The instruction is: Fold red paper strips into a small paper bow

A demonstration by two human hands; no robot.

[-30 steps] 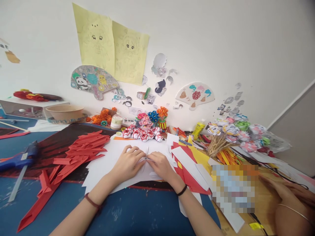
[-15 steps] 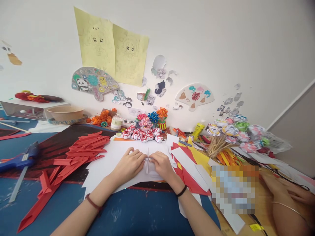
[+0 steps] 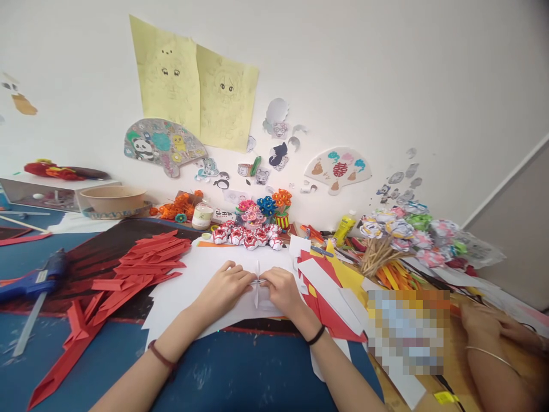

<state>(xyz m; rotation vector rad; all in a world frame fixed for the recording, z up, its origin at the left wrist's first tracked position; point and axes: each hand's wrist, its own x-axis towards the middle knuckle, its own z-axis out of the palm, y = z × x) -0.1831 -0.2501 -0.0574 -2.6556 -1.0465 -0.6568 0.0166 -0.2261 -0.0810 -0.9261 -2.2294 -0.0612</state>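
Between my two hands is a small folded white paper piece (image 3: 257, 297), with narrow points showing above and below my fingertips. My left hand (image 3: 227, 286) pinches it from the left, and my right hand (image 3: 281, 289) pinches it from the right. Beneath them lie white paper sheets (image 3: 171, 306). Just beyond my hands sits a cluster of red-and-white paper flowers (image 3: 251, 236). Folded red paper strips (image 3: 150, 257) are heaped to the left of the sheets.
A blue glue gun (image 3: 47, 277) lies at far left. Red paper (image 3: 330, 320) and yellow paper (image 3: 349, 274) lie to the right, near a bunch of paper flowers on sticks (image 3: 386, 234). Another person's hand (image 3: 480, 323) rests at the far right. A bowl (image 3: 114, 200) stands back left.
My hands stay almost in place around the white paper piece. At the right, the other person's hand and arm have shifted slightly left.
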